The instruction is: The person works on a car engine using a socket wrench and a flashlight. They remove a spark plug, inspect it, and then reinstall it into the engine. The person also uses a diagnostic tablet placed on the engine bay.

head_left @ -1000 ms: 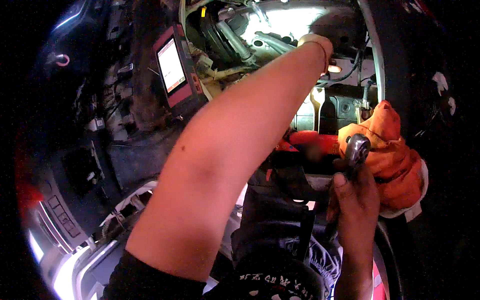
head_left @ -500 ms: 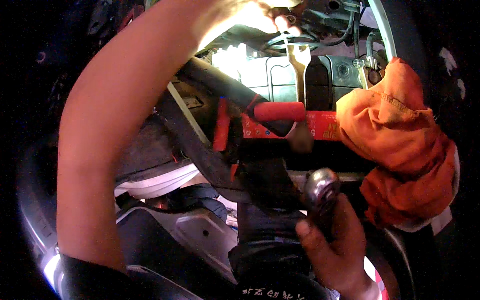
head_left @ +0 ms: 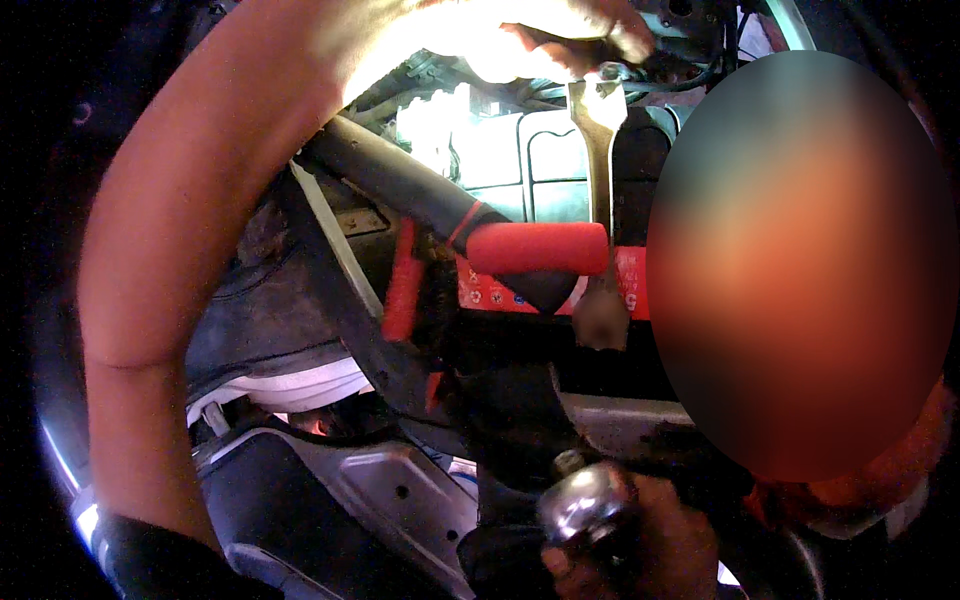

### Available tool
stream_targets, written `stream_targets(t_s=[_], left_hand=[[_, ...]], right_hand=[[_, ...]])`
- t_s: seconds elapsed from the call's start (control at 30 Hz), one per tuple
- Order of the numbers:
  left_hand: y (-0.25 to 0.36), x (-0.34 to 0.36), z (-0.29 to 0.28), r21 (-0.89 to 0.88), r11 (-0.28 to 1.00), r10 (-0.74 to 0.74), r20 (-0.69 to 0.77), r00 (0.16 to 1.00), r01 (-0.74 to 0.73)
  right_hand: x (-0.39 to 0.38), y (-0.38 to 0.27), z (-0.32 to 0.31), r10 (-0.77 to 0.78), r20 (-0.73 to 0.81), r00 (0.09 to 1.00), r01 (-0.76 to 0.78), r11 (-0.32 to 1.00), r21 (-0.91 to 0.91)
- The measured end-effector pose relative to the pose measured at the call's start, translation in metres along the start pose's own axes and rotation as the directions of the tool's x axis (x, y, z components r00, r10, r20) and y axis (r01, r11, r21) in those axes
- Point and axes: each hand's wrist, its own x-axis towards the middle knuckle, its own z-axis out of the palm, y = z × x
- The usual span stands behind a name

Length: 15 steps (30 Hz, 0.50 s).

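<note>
My left hand point(head_left: 530, 45) reaches over the battery point(head_left: 555, 150) at the top, glaringly lit. Its fingers are bent but apart, close to a small nut point(head_left: 608, 72) at the upper end of a flat metal bracket point(head_left: 598, 150). This bracket runs down the front of the battery. Low in the picture, my right hand point(head_left: 660, 540) is closed round a ratchet wrench point(head_left: 590, 505). The wrench's round chrome head and square stub show above the fingers; its handle is mostly hidden in the hand and shadow.
A red cylinder point(head_left: 537, 250) and a thinner red bar point(head_left: 402, 285) lie before the battery, by a dark tube point(head_left: 400, 175). An orange thing point(head_left: 800, 300), blurred over, fills the right side. Dark body panels point(head_left: 330, 490) lie at lower left.
My left hand has shifted right, its fingers spreading beside the bracket's upper end. My right hand has moved down and left with the ratchet wrench. The whole view has shifted slightly.
</note>
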Motion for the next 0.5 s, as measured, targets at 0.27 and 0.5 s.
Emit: stream_targets(t_s=[0.27, 0.5], left_hand=[[-0.007, -0.048, 0.029, 0.435, 0.88, 0.322, -0.249, 0.913, -0.192], [-0.011, -0.095, 0.035, 0.641, 0.761, 0.318, -0.498, 0.806, 0.096]], right_hand=[[-0.002, -0.002, 0.0, -0.045, 0.036, 0.998, 0.049, 0.992, -0.114], [0.002, 0.008, 0.003, -0.079, 0.068, 0.995, 0.081, 0.996, -0.029]])
